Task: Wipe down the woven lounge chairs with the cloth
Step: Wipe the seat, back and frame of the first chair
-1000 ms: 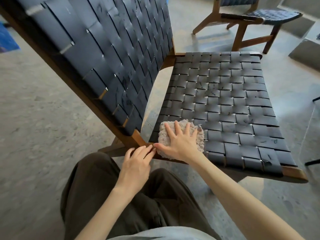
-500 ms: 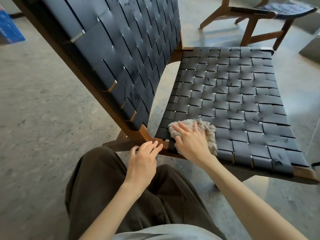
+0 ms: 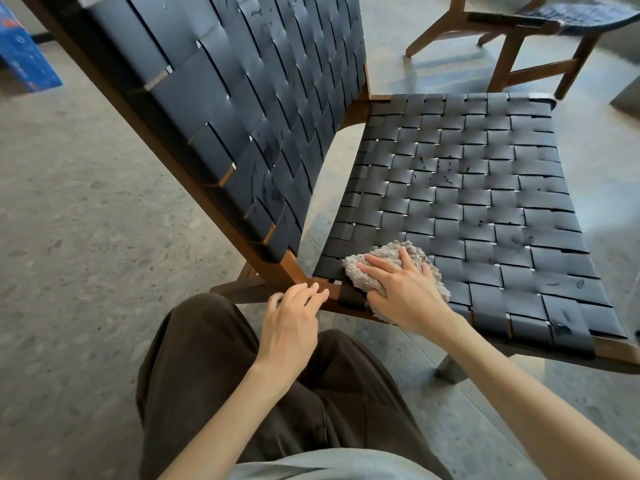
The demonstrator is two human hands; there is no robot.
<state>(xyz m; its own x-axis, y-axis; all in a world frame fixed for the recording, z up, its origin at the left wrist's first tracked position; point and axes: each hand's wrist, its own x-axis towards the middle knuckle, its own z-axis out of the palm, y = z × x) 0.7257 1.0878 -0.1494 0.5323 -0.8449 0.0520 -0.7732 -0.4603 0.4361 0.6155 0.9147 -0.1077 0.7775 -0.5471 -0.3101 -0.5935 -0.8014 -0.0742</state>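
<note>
Cloth (image 3: 388,251) on the woven seat's (image 3: 485,202) near-left corner, right hand (image 3: 405,294) atop it, left hand (image 3: 291,318) just left, second lounge chair (image 3: 540,26) behind.

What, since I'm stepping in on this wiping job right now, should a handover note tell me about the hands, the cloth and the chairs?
Right hand: flat on the grey cloth, pressing it onto the woven seat at the corner by the backrest joint.
Left hand: holds nothing, fingertips on the wooden frame at that corner.
Done: only this corner is under the cloth; what is already wiped cannot be told.
Left: dark marks show on the seat's middle and far side and on the backrest; the second chair stands behind, untouched.
</note>
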